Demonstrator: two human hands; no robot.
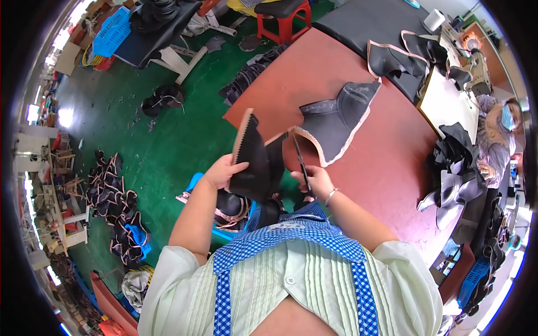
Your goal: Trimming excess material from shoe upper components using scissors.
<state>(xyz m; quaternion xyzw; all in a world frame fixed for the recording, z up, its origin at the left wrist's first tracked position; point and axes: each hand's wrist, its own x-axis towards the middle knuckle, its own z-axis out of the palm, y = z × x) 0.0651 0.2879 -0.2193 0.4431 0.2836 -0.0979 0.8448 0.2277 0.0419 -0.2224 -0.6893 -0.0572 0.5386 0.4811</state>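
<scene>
The black shoe upper [255,162], a curved piece of dark material with a pale zigzag edge, is held up in the air in front of the person's chest, above the near edge of the red table [386,162] and just over a blue crate [224,232] of similar pieces. The left hand [224,171] is clenched on its lower left part, thumb on top and fingers hidden behind, so the piece stands nearly upright with its pale edge pointing up and away. The right hand [315,180] is closed around the handles of a pair of scissors [301,159], whose dark blades point up along the right side of the piece; whether the blades meet the material cannot be told. Judging by this, the work in hand is trimming along the edge, and it would go best with the left-hand grip kept close to the cut so the soft piece does not flop, the piece turned into the blades rather than the scissors twisted, and the thumb kept clear of the blade line. Just beyond, 1 more upper [336,120] with the same pale border lies flat on the table, and 2 or more lie farther off on a black mat [358,22]. Another person [499,134] sits at a sewing machine [479,70] at the far right.
</scene>
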